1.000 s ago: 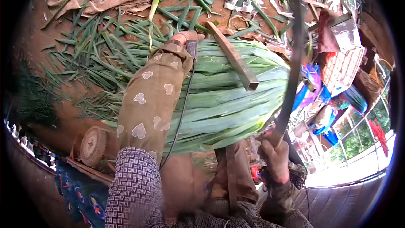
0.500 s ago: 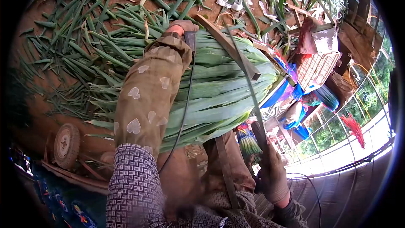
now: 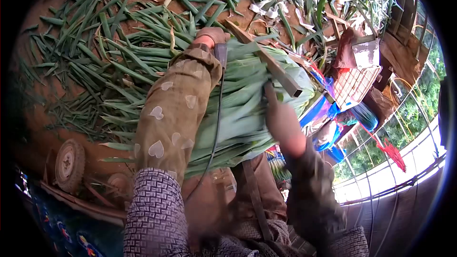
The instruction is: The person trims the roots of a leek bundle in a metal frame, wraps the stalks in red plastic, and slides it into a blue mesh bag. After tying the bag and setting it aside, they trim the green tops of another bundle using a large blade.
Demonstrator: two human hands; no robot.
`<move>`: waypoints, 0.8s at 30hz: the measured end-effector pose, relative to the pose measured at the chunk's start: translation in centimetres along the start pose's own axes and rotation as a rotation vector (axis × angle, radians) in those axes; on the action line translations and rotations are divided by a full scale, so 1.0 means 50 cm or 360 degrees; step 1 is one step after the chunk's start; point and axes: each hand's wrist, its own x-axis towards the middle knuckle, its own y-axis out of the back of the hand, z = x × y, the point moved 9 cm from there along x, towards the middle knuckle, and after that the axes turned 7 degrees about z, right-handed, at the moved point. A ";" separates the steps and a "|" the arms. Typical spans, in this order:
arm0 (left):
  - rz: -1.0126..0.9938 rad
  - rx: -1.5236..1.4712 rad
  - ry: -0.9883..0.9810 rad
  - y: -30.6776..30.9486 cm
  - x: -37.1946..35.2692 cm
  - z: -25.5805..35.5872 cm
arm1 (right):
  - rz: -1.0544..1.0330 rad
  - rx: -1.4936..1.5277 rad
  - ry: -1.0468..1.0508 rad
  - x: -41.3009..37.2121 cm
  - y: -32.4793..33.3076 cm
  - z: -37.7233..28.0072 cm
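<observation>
Left hand (image 3: 209,35): at the far end of the bundle of green stalks (image 3: 243,114), back of the hand up, fingers bent over the far edge and hidden; pressed on the stalks, cannot tell whether it truly grips them
Left sleeve (image 3: 173,109): olive cloth with pale hearts, lying along the left side of the bundle
Black cord (image 3: 216,114): runs from a dark piece at the left wrist, down the bundle beside the sleeve, toward the near edge
Right hand (image 3: 282,119): motion-blurred, laid palm down on the right side of the bundle, fingers stretched out toward the far end, tips just beside the metal bar (image 3: 266,62)
Bundle: thick, long, lying in front of the body from near to far, between the two arms
Metal bar: flat strip slanting across the far right of the bundle, touching the stalks
Ground: red-brown dirt, loose leaves (image 3: 95,66) strewn left and far
Wheel (image 3: 70,165): small, near left (partly in shadow)
White crate (image 3: 354,85): right of the bundle, well apart from both hands
</observation>
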 end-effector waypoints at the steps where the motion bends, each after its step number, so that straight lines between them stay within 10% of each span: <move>1: 0.0003 -0.0019 0.0035 -0.014 0.010 -0.010 | 0.0295 -0.0186 0.0404 0.055 0.001 -0.007; 6: 0.0054 0.0058 -0.0015 -0.017 -0.039 0.000 | -0.0142 0.0567 0.0236 -0.102 0.072 0.028; 10: 0.0090 0.0136 -0.0273 -0.066 -0.006 -0.014 | 0.0104 -0.0027 0.0629 -0.233 0.107 0.022; 13: 0.0078 0.0281 -0.0451 -0.110 0.032 -0.044 | -0.0066 0.0246 0.0166 -0.142 0.054 0.047; 17: -0.0034 -0.0070 -0.0531 -0.126 0.050 -0.069 | 0.0127 0.0164 0.0375 0.001 -0.056 0.045; 24: -0.0061 0.0017 -0.0462 -0.197 0.071 -0.153 | -0.0337 0.0423 0.0064 -0.295 0.040 0.081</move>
